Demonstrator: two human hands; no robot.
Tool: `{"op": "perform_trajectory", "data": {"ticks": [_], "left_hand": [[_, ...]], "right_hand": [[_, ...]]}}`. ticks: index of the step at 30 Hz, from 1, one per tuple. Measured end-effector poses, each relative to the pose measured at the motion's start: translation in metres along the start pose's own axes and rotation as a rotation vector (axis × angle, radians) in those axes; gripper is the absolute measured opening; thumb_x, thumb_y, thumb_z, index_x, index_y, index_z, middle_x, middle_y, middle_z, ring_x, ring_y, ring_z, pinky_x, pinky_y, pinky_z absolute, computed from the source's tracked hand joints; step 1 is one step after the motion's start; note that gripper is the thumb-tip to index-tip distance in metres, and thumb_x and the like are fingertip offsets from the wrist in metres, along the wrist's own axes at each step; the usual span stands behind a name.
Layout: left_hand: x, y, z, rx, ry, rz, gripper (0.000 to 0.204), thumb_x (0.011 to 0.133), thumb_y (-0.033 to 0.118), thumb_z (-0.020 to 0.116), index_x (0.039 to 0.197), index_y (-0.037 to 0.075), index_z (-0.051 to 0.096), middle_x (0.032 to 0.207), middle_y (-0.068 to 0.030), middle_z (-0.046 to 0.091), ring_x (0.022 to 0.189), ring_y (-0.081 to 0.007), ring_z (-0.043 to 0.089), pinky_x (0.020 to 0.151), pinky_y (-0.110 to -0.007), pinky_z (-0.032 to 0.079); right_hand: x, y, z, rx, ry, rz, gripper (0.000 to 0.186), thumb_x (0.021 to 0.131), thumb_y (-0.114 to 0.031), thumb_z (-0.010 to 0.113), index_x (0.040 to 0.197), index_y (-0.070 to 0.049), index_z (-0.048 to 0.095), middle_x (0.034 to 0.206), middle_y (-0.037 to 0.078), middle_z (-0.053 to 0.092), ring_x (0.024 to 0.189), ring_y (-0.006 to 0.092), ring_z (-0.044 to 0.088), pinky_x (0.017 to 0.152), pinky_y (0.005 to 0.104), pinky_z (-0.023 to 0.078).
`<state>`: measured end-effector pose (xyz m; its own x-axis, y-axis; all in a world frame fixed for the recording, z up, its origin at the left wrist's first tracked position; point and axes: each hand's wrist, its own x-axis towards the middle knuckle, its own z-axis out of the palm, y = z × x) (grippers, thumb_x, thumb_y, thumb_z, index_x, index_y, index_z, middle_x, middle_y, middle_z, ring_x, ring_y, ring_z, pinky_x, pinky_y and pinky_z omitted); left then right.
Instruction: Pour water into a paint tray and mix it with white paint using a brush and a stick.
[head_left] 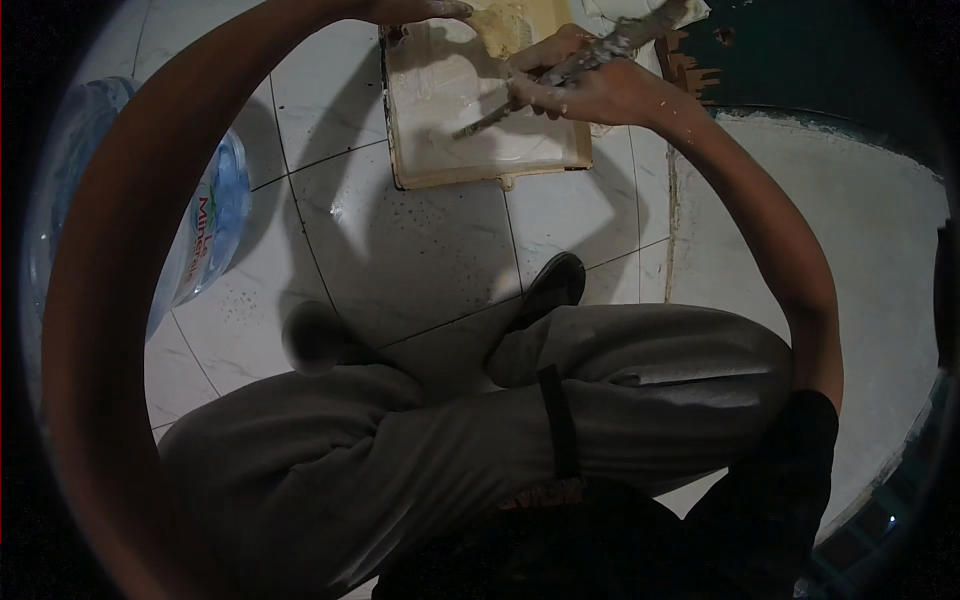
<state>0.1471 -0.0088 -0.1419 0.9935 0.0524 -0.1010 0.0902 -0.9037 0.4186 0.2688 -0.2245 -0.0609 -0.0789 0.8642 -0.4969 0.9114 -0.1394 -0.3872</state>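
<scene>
A shallow paint tray (pixel 398 160) with a yellowish rim lies on the floor ahead of me, its inside coated with wet white paint (pixel 440 95). My right hand (pixel 590 92) is closed around a paint-crusted stick (pixel 640 32). The stick's thin lower end points down over the white paint; whether it touches cannot be made out. At the upper edge, my left hand (pixel 415 10) is partly cut off. One of its digits reaches to a rough yellowish piece (pixel 500 30) over the tray, and the other fingers are hidden.
A large clear-blue plastic water bottle (pixel 225 205) lies left of my left arm. White floor tiles (pixel 420 250) carry paint specks. To the right are a dark green surface (pixel 800 60) with a splintered edge and a pale grey slab (pixel 760 190). My bent legs (pixel 640 400) fill the near side.
</scene>
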Motion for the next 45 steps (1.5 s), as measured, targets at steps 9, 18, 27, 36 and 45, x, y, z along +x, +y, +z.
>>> {"op": "perform_trajectory", "data": {"ticks": [9, 18, 27, 36, 45], "left_hand": [[0.002, 0.006, -0.015, -0.017, -0.034, -0.013, 0.059, 0.089, 0.05, 0.049, 0.071, -0.004, 0.065, 0.071, -0.0223, 0.064, 0.07, -0.0389, 0.062, 0.068, -0.044, 0.048], [0.005, -0.003, 0.004, 0.055, -0.032, 0.006, 0.06, 0.089, 0.05, 0.049, 0.074, -0.005, 0.065, 0.075, -0.0263, 0.063, 0.071, -0.04, 0.06, 0.069, -0.046, 0.047], [0.001, -0.002, -0.007, -0.01, -0.032, 0.012, 0.058, 0.089, 0.049, 0.05, 0.073, -0.004, 0.066, 0.071, -0.0228, 0.064, 0.067, -0.0374, 0.061, 0.067, -0.044, 0.047], [0.008, 0.007, -0.004, 0.034, -0.018, 0.014, 0.057, 0.09, 0.048, 0.049, 0.075, -0.004, 0.066, 0.076, -0.0233, 0.064, 0.073, -0.0378, 0.062, 0.07, -0.043, 0.047], [0.001, 0.001, -0.017, 0.019, 0.0, -0.03, 0.057, 0.089, 0.048, 0.049, 0.075, -0.004, 0.065, 0.078, -0.0261, 0.063, 0.074, -0.0413, 0.059, 0.07, -0.046, 0.046]], "right_hand": [[-0.07, 0.098, 0.011, -0.923, 0.178, -0.393, 0.031, 0.089, -0.029, 0.058, 0.106, -0.004, 0.065, 0.092, 0.011, 0.066, 0.086, 0.0229, 0.062, 0.083, 0.0335, 0.049], [0.001, -0.006, 0.002, -0.013, 0.021, 0.013, 0.037, 0.091, -0.038, 0.054, 0.098, -0.003, 0.065, 0.087, 0.015, 0.066, 0.081, 0.029, 0.063, 0.074, 0.0404, 0.051], [-0.048, 0.065, 0.007, -0.531, 0.101, -0.052, 0.039, 0.089, -0.038, 0.057, 0.106, -0.004, 0.065, 0.098, 0.016, 0.066, 0.092, 0.0297, 0.061, 0.083, 0.0401, 0.049], [-0.032, 0.047, -0.003, -0.478, 0.342, -0.135, 0.03, 0.088, -0.03, 0.055, 0.093, -0.002, 0.064, 0.09, 0.013, 0.066, 0.085, 0.0275, 0.061, 0.085, 0.0382, 0.049], [-0.056, 0.045, 0.01, -0.372, 0.402, -0.163, 0.03, 0.093, -0.033, 0.055, 0.1, -0.006, 0.067, 0.085, 0.007, 0.064, 0.079, 0.0231, 0.061, 0.075, 0.0358, 0.052]]}}
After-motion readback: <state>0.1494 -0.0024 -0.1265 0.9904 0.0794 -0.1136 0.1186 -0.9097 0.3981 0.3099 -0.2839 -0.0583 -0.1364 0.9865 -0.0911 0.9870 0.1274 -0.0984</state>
